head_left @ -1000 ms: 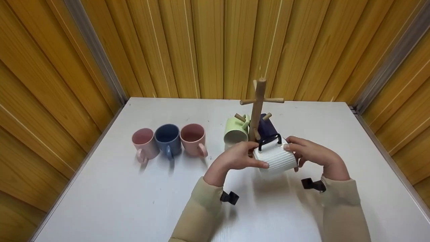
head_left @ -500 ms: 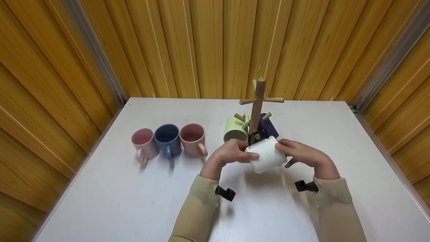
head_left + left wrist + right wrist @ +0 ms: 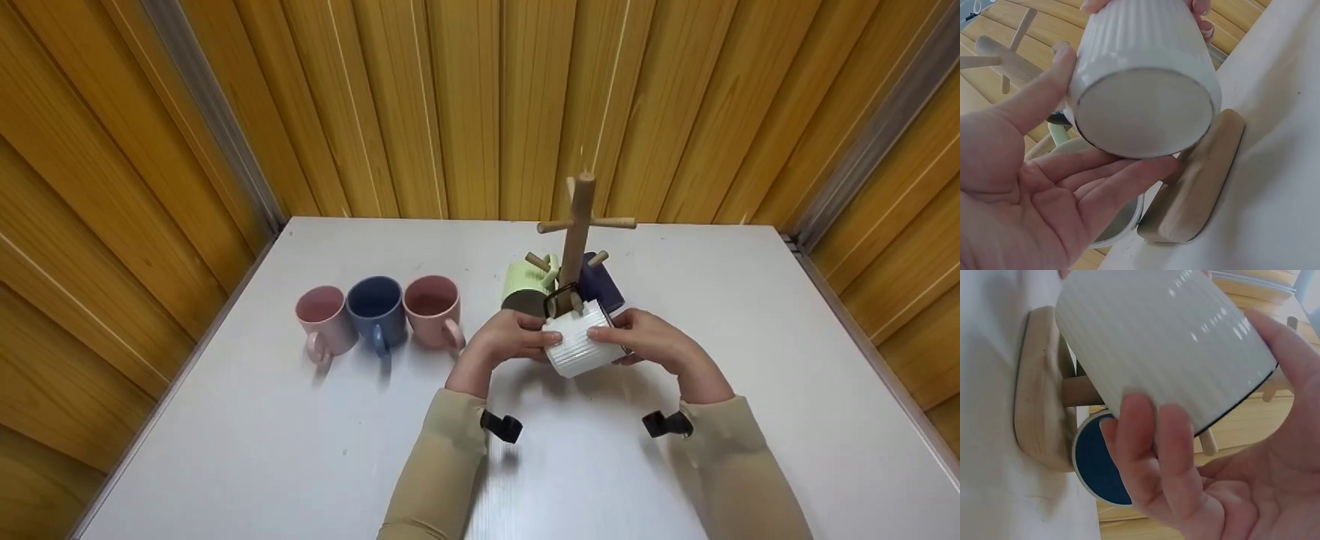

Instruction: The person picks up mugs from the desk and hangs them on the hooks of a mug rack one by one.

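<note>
A white ribbed mug (image 3: 579,352) with a black rim and dark handle (image 3: 553,294) lies tilted on its side between both hands. Its handle overlaps the low front peg of the wooden mug tree (image 3: 576,251) in the head view. The left hand (image 3: 504,339) holds the base end, thumb on the wall and fingers under it. At the rim end the right hand (image 3: 657,342) grips the mug, thumb on top and fingers curled around the wall in the right wrist view. A green mug (image 3: 525,277) and a dark blue mug (image 3: 600,285) are at the tree's lower pegs.
Left of the tree stand a pink mug (image 3: 327,330), a blue mug (image 3: 376,311) and another pink mug (image 3: 433,319), upright in a row on the white table (image 3: 262,435). Bare upper pegs (image 3: 615,223) stick out sideways from the post. Wood-look panels (image 3: 465,105) enclose the table.
Both hands have carried the white mug left and slightly up, bringing its handle to the low front peg. The right hand's hold has moved farther over the mug.
</note>
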`<action>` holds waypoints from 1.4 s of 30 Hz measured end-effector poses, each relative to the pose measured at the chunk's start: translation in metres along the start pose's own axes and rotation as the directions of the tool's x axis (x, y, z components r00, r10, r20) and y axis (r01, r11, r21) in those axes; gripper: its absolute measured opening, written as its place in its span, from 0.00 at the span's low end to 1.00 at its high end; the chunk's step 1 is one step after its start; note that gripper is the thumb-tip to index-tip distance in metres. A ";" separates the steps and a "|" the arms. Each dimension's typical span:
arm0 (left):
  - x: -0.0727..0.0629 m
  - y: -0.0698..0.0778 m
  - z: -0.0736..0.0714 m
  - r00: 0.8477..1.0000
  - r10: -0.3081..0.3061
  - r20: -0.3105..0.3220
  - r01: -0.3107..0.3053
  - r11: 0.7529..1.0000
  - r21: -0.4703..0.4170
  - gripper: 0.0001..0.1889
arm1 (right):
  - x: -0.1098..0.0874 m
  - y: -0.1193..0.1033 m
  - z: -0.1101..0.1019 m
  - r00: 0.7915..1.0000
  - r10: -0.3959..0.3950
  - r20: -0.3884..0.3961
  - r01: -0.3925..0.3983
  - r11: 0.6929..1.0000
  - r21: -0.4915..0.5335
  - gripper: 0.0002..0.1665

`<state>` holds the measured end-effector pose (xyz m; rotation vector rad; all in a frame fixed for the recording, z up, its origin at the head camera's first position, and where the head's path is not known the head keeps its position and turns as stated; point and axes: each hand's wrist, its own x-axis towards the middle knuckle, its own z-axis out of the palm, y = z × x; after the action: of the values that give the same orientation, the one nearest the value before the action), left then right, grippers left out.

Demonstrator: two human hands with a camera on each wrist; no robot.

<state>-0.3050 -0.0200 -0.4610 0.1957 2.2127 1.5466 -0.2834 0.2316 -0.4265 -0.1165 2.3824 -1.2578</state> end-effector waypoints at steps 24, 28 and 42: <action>-0.007 0.009 0.007 0.991 -0.035 -0.130 0.040 0.999 0.031 0.19 | 0.003 0.000 0.009 0.997 0.063 -0.046 -0.065 0.997 -0.049 0.53; -0.014 0.015 0.004 0.990 -0.029 -0.138 0.054 0.982 0.182 0.15 | 0.004 0.002 0.009 0.997 0.055 -0.044 -0.057 0.998 -0.040 0.52; -0.070 0.035 -0.047 0.954 -0.106 -0.281 0.207 0.910 0.359 0.22 | 0.003 0.002 0.008 0.998 0.062 -0.027 -0.064 0.996 -0.067 0.56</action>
<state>-0.2664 -0.0719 -0.3967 -0.0732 2.6506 1.0866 -0.2822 0.2261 -0.4330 -0.0460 2.4311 -1.1565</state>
